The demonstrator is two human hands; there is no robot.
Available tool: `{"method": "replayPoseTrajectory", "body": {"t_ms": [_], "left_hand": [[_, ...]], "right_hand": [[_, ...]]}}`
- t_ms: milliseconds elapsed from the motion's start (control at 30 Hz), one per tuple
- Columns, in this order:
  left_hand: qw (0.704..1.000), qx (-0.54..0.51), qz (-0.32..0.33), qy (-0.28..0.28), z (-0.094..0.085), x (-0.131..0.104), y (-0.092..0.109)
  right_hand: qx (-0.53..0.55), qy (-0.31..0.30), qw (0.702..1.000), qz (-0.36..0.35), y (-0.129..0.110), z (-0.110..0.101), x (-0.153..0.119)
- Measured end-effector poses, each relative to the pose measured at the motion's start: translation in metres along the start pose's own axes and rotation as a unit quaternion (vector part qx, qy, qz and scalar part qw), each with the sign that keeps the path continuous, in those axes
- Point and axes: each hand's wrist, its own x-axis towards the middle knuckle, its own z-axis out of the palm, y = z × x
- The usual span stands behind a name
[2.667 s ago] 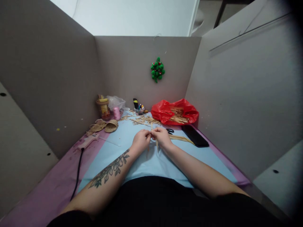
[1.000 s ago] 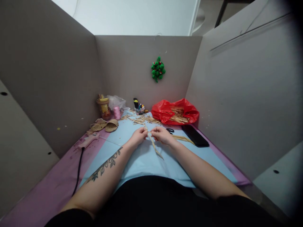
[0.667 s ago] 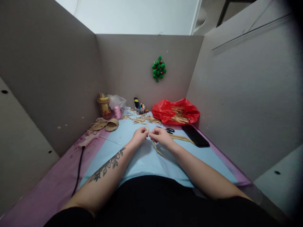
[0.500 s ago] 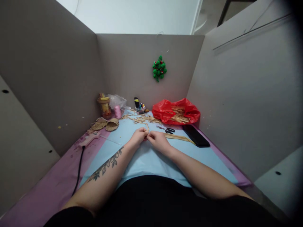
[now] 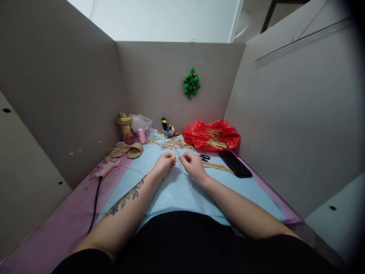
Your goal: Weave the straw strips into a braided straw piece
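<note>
The pale blue sheet covers the middle of the table, and both forearms come over it from the near edge, leaning inward. Behind, the red plastic bag lies open and shows many dry, flat straw pieces, tan and yellowish. The left hand and the right hand are above the sheet, in front of the scattered straw scraps; their fingertips face each other with a small gap between. To the right is the black flat object, and just beside it the straw bundle, long and yellow-tan. The scissors with black handles are partly hidden behind the right hand. The smallest is the straw strip, thin and pale, rising a little from the left fingertips: thumb and index finger pinch it there. The right fingers are curled with thumb against index, but I cannot tell whether they grip anything. Small marks on the pink glue gun are too small for reading.
</note>
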Motion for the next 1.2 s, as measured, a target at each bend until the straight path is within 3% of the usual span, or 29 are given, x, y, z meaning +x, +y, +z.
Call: {"method": "replayPoseTrajectory", "body": {"t_ms": [33, 200, 433, 900, 1200], "left_hand": [[1.0, 0.007, 0.002, -0.003, 0.001, 0.0, -0.001], [0.992, 0.12, 0.034, -0.015, 0.002, -0.002, -0.002], [0.952, 0.293, 0.094, 0.008, -0.005, 0.002, -0.009], [0.982, 0.176, 0.036, -0.054, -0.009, 0.001, 0.0], [0.986, 0.153, 0.051, -0.032, -0.003, -0.009, 0.011]], "right_hand": [[0.042, 0.002, 0.999, 0.034, 0.002, 0.0, 0.003], [0.225, -0.106, 0.954, 0.167, 0.01, 0.008, 0.008], [0.201, -0.088, 0.96, 0.173, 0.015, 0.007, 0.01], [0.125, -0.055, 0.983, 0.12, 0.03, 0.006, 0.014], [0.138, -0.017, 0.972, 0.19, 0.02, 0.006, 0.012]]}}
